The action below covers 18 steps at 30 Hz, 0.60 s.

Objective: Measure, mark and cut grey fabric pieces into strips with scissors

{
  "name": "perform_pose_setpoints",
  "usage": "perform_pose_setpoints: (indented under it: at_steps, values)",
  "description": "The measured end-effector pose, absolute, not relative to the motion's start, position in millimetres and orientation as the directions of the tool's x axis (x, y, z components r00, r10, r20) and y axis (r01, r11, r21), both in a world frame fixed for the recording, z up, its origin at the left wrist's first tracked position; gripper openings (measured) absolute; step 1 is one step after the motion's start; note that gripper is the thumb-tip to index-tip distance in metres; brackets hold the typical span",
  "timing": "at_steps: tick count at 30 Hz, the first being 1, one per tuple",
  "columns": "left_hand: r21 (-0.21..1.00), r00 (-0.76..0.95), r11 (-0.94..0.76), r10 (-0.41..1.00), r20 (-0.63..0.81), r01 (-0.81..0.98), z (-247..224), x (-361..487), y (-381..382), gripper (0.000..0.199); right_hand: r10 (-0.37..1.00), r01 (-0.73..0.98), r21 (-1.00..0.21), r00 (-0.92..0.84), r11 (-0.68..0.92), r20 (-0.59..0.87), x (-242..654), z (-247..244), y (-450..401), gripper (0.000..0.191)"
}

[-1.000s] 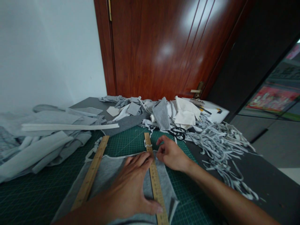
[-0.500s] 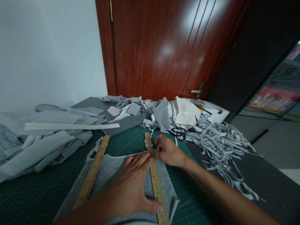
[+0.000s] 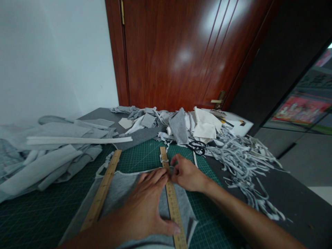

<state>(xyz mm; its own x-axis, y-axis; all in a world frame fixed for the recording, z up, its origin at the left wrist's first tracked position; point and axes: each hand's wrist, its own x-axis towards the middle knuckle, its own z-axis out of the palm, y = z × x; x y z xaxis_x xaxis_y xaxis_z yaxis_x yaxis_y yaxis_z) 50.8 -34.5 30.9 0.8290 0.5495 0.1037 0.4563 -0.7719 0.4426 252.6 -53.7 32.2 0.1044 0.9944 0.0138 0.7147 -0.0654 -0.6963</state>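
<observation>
A: Hands?
B: Left hand [image 3: 146, 204] spread, fingertips and thumb on the numbered ruler [image 3: 173, 204], not clenched. Right hand [image 3: 188, 174] has fingers curled at that ruler's right edge; can't tell if they grip anything.
A: What changed?
B: Over the last half second, right hand shifted slightly along the edge, toward the left thumb. Left hand and ruler look unmoved. My read: left anchors, right does the edge work.
A: Cloth?
B: Grey cloth [image 3: 121, 188] lies under left fingers; its far edge reaches the right fingers. Plain ruler [image 3: 103, 190] on it, left of left fingers.
A: Further out?
B: Green mat [image 3: 141, 158] beneath. Scissors [image 3: 197, 149] beyond right fingers. Right of those fingers, strips [image 3: 238, 155] heaped on the worktop [image 3: 293, 204]. Well left of left fingers, a fabric pile [image 3: 64, 133].
</observation>
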Motion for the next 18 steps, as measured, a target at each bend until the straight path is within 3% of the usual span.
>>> perform_pose_setpoints:
  at_steps: [5, 12, 18]
  values:
    - [0.426, 0.835, -0.769, 0.548, 0.054, 0.477, 29.2, 51.1, -33.4, 0.126, 0.984, 0.706, -0.703, 0.172, -0.09, 0.047, 253.2, 29.0, -49.3, 0.044]
    - [0.443, 0.828, -0.774, 0.549, 0.116, 0.452, 31.7, 50.6, -34.3, 0.116, 0.992, 0.699, -0.712, 0.123, -0.065, 0.031, 250.3, 29.7, -56.7, 0.044]
    - [0.414, 0.834, -0.773, 0.549, 0.056, 0.481, 31.0, 51.1, -34.1, 0.118, 0.999, 0.688, -0.724, 0.044, -0.05, -0.028, 248.5, 35.6, -78.4, 0.045]
